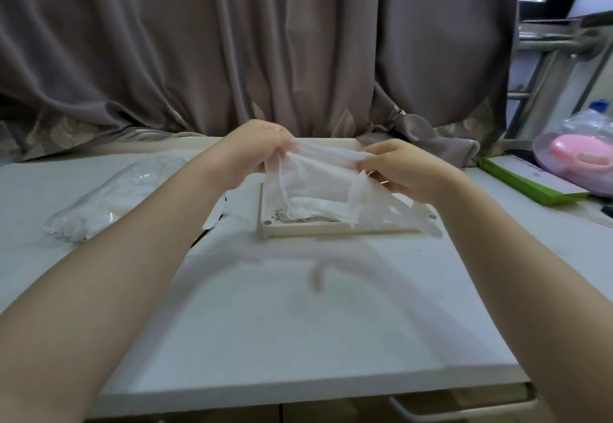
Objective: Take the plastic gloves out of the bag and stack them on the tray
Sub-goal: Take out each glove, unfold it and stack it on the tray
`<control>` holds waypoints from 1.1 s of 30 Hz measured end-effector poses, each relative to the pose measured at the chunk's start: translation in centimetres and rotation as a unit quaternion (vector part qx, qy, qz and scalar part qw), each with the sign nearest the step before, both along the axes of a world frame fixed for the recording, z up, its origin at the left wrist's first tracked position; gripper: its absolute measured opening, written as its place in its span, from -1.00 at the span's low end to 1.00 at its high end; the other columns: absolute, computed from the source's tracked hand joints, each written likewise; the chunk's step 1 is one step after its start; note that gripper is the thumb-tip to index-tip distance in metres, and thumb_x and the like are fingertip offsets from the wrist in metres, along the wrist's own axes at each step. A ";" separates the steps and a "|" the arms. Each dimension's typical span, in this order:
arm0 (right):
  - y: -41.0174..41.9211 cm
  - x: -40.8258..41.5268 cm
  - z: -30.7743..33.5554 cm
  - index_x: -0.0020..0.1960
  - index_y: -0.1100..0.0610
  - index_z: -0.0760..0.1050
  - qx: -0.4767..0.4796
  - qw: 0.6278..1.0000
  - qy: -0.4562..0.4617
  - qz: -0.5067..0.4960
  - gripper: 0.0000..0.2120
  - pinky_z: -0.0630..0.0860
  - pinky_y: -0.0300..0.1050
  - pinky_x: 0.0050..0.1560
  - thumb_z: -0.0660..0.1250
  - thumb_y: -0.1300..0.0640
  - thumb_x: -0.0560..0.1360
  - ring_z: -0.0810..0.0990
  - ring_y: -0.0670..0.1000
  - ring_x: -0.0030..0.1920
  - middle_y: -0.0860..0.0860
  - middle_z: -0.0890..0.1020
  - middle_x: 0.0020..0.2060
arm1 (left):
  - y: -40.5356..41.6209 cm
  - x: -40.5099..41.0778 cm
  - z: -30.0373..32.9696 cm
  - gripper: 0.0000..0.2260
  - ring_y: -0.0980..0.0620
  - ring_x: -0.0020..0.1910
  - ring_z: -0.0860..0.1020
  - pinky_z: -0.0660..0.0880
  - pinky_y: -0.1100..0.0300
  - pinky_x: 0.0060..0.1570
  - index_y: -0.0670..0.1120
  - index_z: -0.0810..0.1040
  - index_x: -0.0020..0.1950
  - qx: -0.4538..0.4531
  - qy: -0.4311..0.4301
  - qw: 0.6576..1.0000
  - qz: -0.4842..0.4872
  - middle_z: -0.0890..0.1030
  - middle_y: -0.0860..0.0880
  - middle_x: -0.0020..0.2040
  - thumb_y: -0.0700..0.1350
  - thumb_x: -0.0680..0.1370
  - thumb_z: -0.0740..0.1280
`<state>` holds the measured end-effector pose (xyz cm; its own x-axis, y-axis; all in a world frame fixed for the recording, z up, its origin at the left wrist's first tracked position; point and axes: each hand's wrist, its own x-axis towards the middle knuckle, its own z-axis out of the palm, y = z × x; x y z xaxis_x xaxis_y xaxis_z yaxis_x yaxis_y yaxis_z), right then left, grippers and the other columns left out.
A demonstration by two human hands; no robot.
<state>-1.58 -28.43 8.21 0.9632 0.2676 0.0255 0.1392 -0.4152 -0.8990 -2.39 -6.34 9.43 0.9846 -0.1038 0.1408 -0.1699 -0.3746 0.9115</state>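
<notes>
while the bag lies left, both hands' fingers pinch a glove above the tray.

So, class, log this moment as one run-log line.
left hand: pinches glove | right hand: pinches glove | glove: over tray | bag: on table, left

I cannot count the gloves; they hide most of the tray. Fingertips of both hands are concealed.
</notes>
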 end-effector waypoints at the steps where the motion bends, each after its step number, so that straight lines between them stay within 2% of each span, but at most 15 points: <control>1: -0.9 0.5 -0.1 -0.18 0.17 0.57 0.027 0.999 0.035 0.013 -0.86 0.46 -0.30 -0.41 0.27 0.27 0.52 0.47 -0.12 -0.47 -0.06 0.53 -0.46 | -0.1 0.4 -0.2 -0.83 0.05 -0.38 0.43 0.40 0.24 -0.27 -0.16 0.50 -0.26 0.001 -0.001 1.000 0.004 0.45 -0.05 -0.36 -0.28 0.51 0.22; 4: -3.4 1.8 -0.5 -0.13 0.17 0.55 0.059 0.993 0.095 0.035 -0.86 0.40 -0.26 -0.30 0.25 0.20 0.56 0.45 -0.08 -0.38 -0.03 0.54 -0.39 | -0.5 1.5 -0.4 -0.86 0.06 -0.40 0.36 0.28 0.24 -0.34 -0.16 0.54 -0.23 0.020 -0.008 0.999 0.030 0.50 0.05 -0.47 -0.27 0.50 0.24; 7: -4.8 3.3 -0.5 -0.13 0.13 0.52 0.082 0.988 0.129 0.026 -0.81 0.30 -0.32 -0.44 0.18 0.14 0.59 0.50 -0.08 -0.31 -0.04 0.64 -0.26 | -1.3 2.6 -0.1 -0.88 0.12 -0.51 0.25 0.19 0.32 -0.49 -0.15 0.62 -0.12 0.051 -0.016 0.998 0.031 0.43 0.13 -0.55 -0.24 0.50 0.28; 9: -5.5 4.7 -0.3 -0.14 0.11 0.50 0.132 0.980 0.148 0.003 -0.79 0.35 -0.34 -0.46 0.15 0.14 0.59 0.55 -0.05 -0.25 -0.04 0.65 -0.21 | -2.6 3.8 0.5 -0.84 0.13 -0.57 0.21 0.13 0.35 -0.56 -0.13 0.64 -0.11 0.048 -0.037 0.998 0.031 0.39 0.13 -0.59 -0.26 0.50 0.26; 11: -5.5 5.7 -0.2 -0.17 0.13 0.47 0.196 0.969 0.143 -0.040 -0.80 0.48 -0.29 -0.42 0.13 0.18 0.57 0.57 0.04 -0.15 0.00 0.62 -0.18 | -3.9 4.8 1.1 -0.79 0.14 -0.61 0.31 0.16 0.36 -0.58 -0.13 0.61 -0.13 0.027 -0.057 0.997 0.040 0.45 0.10 -0.53 -0.29 0.51 0.19; 13: -5.1 6.5 -0.4 -0.15 0.19 0.44 0.279 0.952 0.105 -0.066 -0.85 0.58 -0.19 -0.33 0.12 0.28 0.54 0.52 0.09 -0.11 0.07 0.53 -0.17 | -5.5 5.4 1.8 -0.78 0.13 -0.54 0.53 0.32 0.37 -0.55 -0.11 0.56 -0.15 -0.006 -0.063 0.997 0.036 0.53 0.04 -0.38 -0.27 0.54 0.15; 15: -4.8 7.3 -1.1 0.01 0.20 0.39 0.312 0.948 0.047 -0.046 -0.84 0.64 -0.10 -0.17 0.14 0.38 0.51 0.48 0.02 -0.13 0.07 0.44 -0.14 | -6.9 5.9 2.1 -0.79 0.08 -0.43 0.62 0.45 0.35 -0.48 -0.12 0.52 -0.20 -0.043 -0.066 0.997 0.011 0.57 -0.02 -0.33 -0.27 0.54 0.14; 17: -4.5 7.6 -1.9 0.24 0.09 0.32 0.261 0.965 -0.003 -0.016 -0.61 0.62 -0.06 -0.02 0.27 0.38 0.48 0.54 -0.07 -0.14 0.01 0.44 -0.07 | -7.9 5.9 2.2 -0.80 0.04 -0.36 0.64 0.47 0.34 -0.43 -0.13 0.53 -0.23 -0.043 -0.081 0.996 -0.012 0.59 -0.02 -0.36 -0.29 0.49 0.15; 19: -4.2 7.4 -2.5 0.29 0.03 0.34 0.156 0.986 -0.062 -0.017 -0.51 0.55 -0.22 -0.14 0.40 0.28 0.44 0.57 -0.19 -0.19 -0.07 0.53 -0.08 | -8.7 5.8 2.2 -0.78 0.04 -0.34 0.64 0.46 0.35 -0.42 -0.14 0.57 -0.22 -0.025 -0.097 0.994 -0.040 0.62 0.00 -0.37 -0.28 0.48 0.16; 21: -3.5 7.3 -2.8 0.11 0.11 0.51 0.079 0.990 -0.109 -0.033 -0.72 0.43 -0.34 -0.30 0.42 0.26 0.42 0.52 -0.26 -0.33 -0.11 0.57 -0.20 | -9.0 5.5 2.1 -0.77 0.08 -0.37 0.62 0.46 0.37 -0.42 -0.12 0.56 -0.24 -0.007 -0.112 0.992 -0.059 0.62 0.01 -0.36 -0.27 0.50 0.16; 23: -3.2 7.2 -2.8 -0.09 0.16 0.57 0.046 0.991 -0.117 -0.049 -0.93 0.42 -0.31 -0.32 0.39 0.28 0.44 0.52 -0.16 -0.31 -0.03 0.57 -0.26 | -8.8 5.5 2.0 -0.78 0.10 -0.40 0.60 0.46 0.37 -0.41 -0.11 0.55 -0.25 0.011 -0.127 0.990 -0.054 0.61 -0.03 -0.34 -0.27 0.51 0.17; 28: -4.3 8.3 -2.6 -0.08 0.19 0.49 0.068 0.988 -0.074 -0.118 -0.91 0.60 -0.23 -0.34 0.38 0.31 0.46 0.59 0.02 -0.15 0.05 0.56 -0.15 | -7.1 6.6 2.0 -0.77 0.06 -0.32 0.63 0.55 0.23 -0.25 -0.12 0.55 -0.23 0.008 -0.152 0.988 -0.009 0.63 -0.08 -0.29 -0.26 0.53 0.15; 31: -5.5 10.0 -2.8 -0.01 0.21 0.53 0.016 0.972 -0.144 -0.182 -0.88 0.63 -0.07 -0.16 0.36 0.29 0.45 0.61 0.07 -0.14 0.09 0.62 -0.13 | -6.4 8.4 1.2 -0.82 0.04 -0.21 0.62 0.57 0.05 -0.02 -0.10 0.59 -0.21 0.037 -0.148 0.988 0.008 0.65 -0.20 -0.16 -0.18 0.50 0.21; 32: -5.8 10.6 -2.9 -0.02 0.21 0.54 -0.032 0.960 -0.189 -0.206 -0.89 0.58 -0.08 -0.16 0.34 0.27 0.45 0.59 0.07 -0.16 0.08 0.62 -0.17 | -6.3 8.9 0.9 -0.83 0.06 -0.25 0.58 0.57 0.03 -0.07 -0.09 0.60 -0.21 0.061 -0.151 0.986 0.023 0.64 -0.20 -0.18 -0.13 0.47 0.23; 33: -6.0 11.1 -2.9 -0.07 0.22 0.55 -0.077 0.944 -0.231 -0.224 -0.92 0.50 -0.15 -0.21 0.30 0.26 0.46 0.55 0.06 -0.20 0.06 0.61 -0.23 | -6.2 9.4 0.7 -0.84 0.11 -0.34 0.51 0.53 0.09 -0.23 -0.06 0.61 -0.21 0.085 -0.157 0.983 0.041 0.62 -0.15 -0.26 -0.10 0.46 0.24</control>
<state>9.48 -34.39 5.31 0.8763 -0.1291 0.4641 0.2810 -0.6456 -0.7101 7.02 -12.50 10.14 0.9012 -0.0744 0.4269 -0.3961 -0.5412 0.7418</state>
